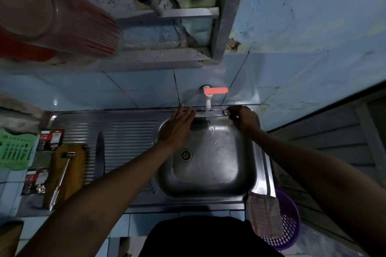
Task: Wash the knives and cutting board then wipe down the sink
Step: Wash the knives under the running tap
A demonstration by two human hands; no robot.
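Note:
The steel sink [208, 188] has a wet basin and a drain [186, 155]. My left hand [179, 124] lies with straight fingers on the basin's back rim, left of the tap [208, 100] with its red lever. My right hand [242, 119] is curled round a small grey object [226, 112] on the rim, right of the tap; I cannot tell what the object is. A knife [99, 152] lies on the ribbed drainboard. Further left, a wooden cutting board [72, 173] carries a long metal-handled utensil [60, 179].
A checked cloth [264, 213] hangs over the sink's front right corner above a purple basket [291, 223]. A green rack [14, 150] and two dark packets [50, 139] sit at the far left. A red plastic item [52, 16] stands on the ledge above.

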